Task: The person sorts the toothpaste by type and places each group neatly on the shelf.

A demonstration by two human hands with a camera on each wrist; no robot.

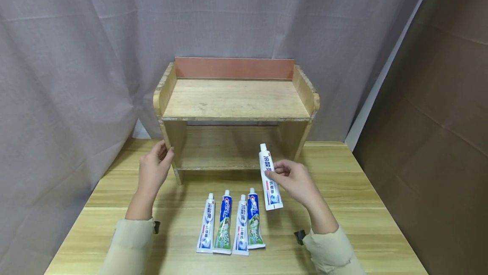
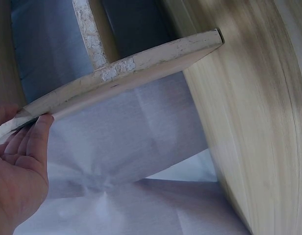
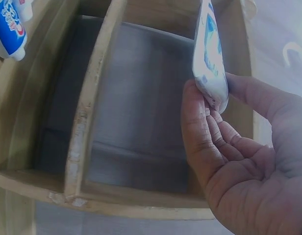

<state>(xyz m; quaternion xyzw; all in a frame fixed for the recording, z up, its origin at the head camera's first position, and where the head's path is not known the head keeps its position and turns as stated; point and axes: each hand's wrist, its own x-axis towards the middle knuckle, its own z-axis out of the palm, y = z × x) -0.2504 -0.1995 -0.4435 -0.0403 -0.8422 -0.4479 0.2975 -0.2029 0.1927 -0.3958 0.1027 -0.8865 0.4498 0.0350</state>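
Note:
A two-tier wooden shelf (image 1: 235,99) stands at the back of the table. My left hand (image 1: 162,153) holds the front edge of its left side panel (image 2: 116,73) between thumb and fairly straight fingers (image 2: 37,134). In front of the shelf's lower right opening, my right hand (image 1: 273,174) pinches a white and blue toothpaste tube (image 1: 269,178) at its middle, lifted off the table with the cap pointing away. The right wrist view shows the tube's flat end (image 3: 210,68) held between thumb and fingertips (image 3: 197,105). Both shelf boards are bare.
Several more toothpaste tubes (image 1: 228,224) lie side by side on the wooden table (image 1: 362,207) between my forearms, caps toward the shelf. A grey curtain (image 1: 76,54) hangs behind and to the left. A brown wall (image 1: 438,118) stands at the right.

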